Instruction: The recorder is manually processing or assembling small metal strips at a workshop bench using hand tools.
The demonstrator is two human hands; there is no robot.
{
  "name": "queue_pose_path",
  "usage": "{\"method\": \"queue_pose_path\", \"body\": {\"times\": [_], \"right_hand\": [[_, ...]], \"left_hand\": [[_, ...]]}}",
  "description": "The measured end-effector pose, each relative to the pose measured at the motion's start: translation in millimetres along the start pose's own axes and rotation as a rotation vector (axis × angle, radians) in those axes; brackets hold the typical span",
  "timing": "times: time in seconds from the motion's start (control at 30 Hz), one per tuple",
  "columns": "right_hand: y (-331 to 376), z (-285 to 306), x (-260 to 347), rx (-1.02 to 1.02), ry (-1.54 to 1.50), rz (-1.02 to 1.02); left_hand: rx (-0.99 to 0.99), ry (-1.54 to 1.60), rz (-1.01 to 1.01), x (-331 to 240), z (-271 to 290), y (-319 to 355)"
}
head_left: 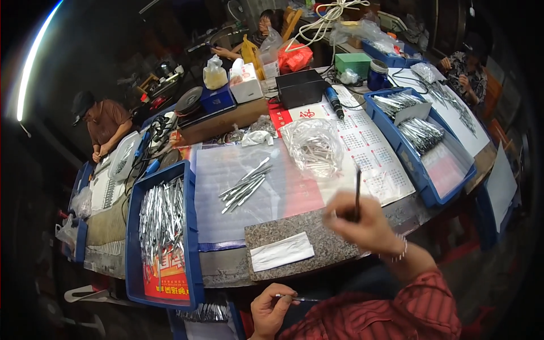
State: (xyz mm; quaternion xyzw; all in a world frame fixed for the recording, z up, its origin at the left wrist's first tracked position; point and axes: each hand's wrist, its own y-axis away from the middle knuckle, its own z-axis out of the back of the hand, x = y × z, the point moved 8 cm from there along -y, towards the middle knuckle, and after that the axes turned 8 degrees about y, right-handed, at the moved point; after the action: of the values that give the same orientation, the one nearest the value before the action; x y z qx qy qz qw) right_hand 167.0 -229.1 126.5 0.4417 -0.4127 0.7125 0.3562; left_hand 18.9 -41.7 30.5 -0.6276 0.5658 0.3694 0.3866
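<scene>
Your left hand [272,310] pinches a slim metal piece [306,299] near the stone slab [334,249]; your right hand [365,224] pinches a dark stick [358,190]. The blue bin [193,226] leftward holds silvery rods [162,212] and a yellow-lettered red sheet [160,279].

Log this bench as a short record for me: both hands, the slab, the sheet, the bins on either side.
Left hand: pinching a thin metal piece
Right hand: gripping a dark stick, motion-blurred
Stone slab: speckled, bearing folded white tissue
Plastic sheet: loose pile of silvery pieces
Left bin: blue, heaped silvery strips over a red sheet
Right bin: blue, silvery bundles
</scene>
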Motion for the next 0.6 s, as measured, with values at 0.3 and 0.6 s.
{"method": "queue_pose_path", "body": {"times": [0.3, 0.6], "right_hand": [[87, -70, -28, 0.263, -0.274, -0.181], [94, -63, -20, 0.150, -0.049, -0.011]], "left_hand": [[-0.085, 0.172, 0.057, 12, -9, -5], [-0.157, 0.283, 0.092, 15, -2, 0]]}}
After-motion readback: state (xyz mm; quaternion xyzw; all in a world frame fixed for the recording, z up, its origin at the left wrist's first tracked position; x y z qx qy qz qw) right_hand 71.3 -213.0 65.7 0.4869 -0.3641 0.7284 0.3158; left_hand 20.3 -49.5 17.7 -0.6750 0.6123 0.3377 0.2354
